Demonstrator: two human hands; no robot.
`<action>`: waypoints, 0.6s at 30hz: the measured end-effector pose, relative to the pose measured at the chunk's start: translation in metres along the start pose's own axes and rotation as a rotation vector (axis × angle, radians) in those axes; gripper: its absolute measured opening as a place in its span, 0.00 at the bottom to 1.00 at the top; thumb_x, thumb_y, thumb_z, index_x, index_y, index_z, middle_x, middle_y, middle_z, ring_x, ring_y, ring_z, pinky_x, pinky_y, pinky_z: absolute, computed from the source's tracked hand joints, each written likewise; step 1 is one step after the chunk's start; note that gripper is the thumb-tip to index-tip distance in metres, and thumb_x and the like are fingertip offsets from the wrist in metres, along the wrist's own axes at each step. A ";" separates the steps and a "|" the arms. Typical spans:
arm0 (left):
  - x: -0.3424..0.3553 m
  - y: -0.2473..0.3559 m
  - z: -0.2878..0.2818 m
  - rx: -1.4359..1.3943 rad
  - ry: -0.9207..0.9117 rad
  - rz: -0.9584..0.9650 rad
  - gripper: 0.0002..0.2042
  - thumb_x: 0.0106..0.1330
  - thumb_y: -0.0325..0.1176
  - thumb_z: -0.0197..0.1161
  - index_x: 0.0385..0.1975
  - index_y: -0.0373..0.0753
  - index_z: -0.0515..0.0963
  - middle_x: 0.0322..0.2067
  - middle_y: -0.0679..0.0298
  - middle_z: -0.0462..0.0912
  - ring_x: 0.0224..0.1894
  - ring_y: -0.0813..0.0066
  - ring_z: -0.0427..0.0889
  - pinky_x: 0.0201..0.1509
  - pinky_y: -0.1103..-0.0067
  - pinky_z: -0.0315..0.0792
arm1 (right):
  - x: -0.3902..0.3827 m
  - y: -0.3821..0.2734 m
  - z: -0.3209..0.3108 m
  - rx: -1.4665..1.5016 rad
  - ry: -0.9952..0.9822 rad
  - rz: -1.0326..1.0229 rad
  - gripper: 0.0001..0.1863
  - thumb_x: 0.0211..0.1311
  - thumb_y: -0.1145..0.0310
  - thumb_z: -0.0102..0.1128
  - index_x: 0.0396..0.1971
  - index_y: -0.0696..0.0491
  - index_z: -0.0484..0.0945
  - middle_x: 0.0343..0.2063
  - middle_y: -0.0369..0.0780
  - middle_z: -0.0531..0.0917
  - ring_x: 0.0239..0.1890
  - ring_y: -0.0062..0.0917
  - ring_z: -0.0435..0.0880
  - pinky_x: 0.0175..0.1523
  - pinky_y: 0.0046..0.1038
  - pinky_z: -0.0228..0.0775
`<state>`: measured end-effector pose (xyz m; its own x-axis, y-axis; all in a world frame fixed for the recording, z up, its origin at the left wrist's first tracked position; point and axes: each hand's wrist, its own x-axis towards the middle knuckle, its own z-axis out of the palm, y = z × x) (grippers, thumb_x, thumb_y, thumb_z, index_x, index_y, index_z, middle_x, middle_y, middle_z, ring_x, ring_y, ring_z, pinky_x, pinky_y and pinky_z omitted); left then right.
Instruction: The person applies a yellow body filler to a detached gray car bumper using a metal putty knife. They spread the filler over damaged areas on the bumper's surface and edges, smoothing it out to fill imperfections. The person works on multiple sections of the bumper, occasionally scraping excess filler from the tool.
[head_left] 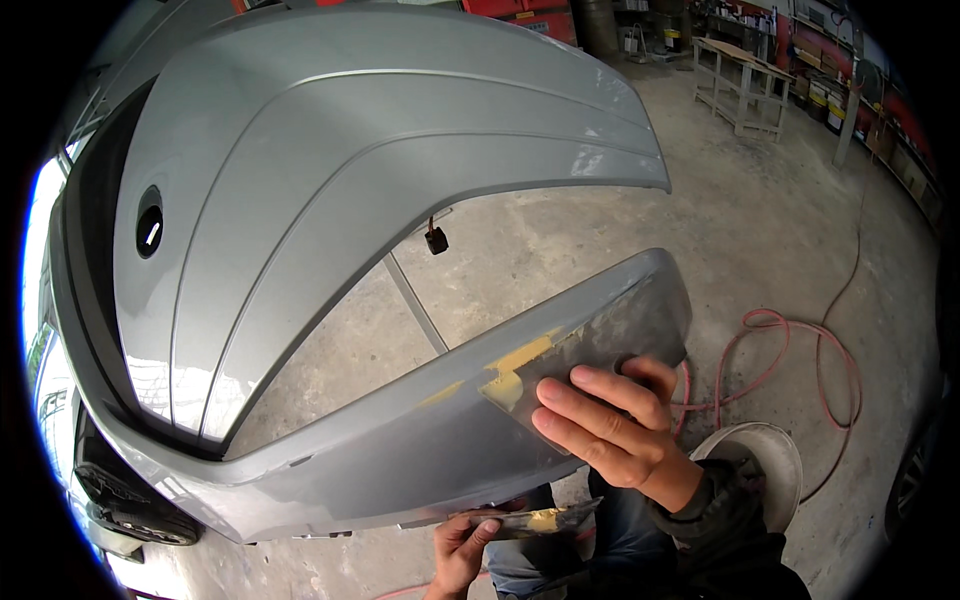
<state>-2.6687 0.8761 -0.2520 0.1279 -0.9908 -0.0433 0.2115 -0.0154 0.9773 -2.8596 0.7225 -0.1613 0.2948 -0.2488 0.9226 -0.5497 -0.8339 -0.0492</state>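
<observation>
A glossy grey car body panel [330,150] fills the left and middle of the head view, with a long lower bar [370,455] sweeping toward my right side. Yellow filler putty [525,352] is smeared along the upper edge of that bar. My right hand [615,425] presses a thin, flat grey filler spreader [515,408] against the bar, its fingers laid over the sheet. Some putty sits at the spreader's left corner. Below the bar, my left hand [462,550] grips a flat metal scraper [572,517] carrying a dab of yellow putty.
A whitish bucket [785,465] stands beside my right arm. Behind it a red hose [780,315] loops over the concrete floor. A small black connector [436,240] hangs in the panel's opening. At the back right is a wooden workbench [740,75]; part of a wheel shows at the right edge.
</observation>
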 end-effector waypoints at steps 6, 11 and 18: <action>0.005 -0.003 -0.001 0.058 0.005 0.049 0.09 0.66 0.28 0.55 0.35 0.26 0.78 0.40 0.46 0.82 0.45 0.61 0.80 0.54 0.69 0.69 | -0.002 -0.001 -0.011 0.009 -0.007 -0.006 0.10 0.55 0.65 0.62 0.39 0.39 0.83 0.44 0.26 0.83 0.51 0.18 0.74 0.56 0.29 0.57; 0.003 -0.003 0.002 0.038 0.052 0.042 0.09 0.65 0.27 0.55 0.35 0.26 0.78 0.40 0.46 0.82 0.44 0.61 0.80 0.54 0.70 0.69 | 0.007 -0.002 -0.007 -0.024 -0.006 -0.016 0.13 0.54 0.66 0.62 0.41 0.40 0.82 0.47 0.27 0.81 0.53 0.20 0.73 0.59 0.34 0.55; 0.001 -0.008 0.000 0.021 0.056 0.028 0.09 0.64 0.28 0.57 0.34 0.27 0.79 0.39 0.46 0.82 0.43 0.61 0.80 0.54 0.70 0.69 | 0.002 -0.002 0.002 -0.004 -0.025 -0.019 0.13 0.53 0.66 0.63 0.41 0.40 0.82 0.47 0.27 0.81 0.53 0.20 0.72 0.60 0.33 0.54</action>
<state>-2.6700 0.8754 -0.2600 0.1873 -0.9820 -0.0266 0.1867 0.0090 0.9824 -2.8561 0.7225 -0.1602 0.3246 -0.2449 0.9136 -0.5472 -0.8365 -0.0298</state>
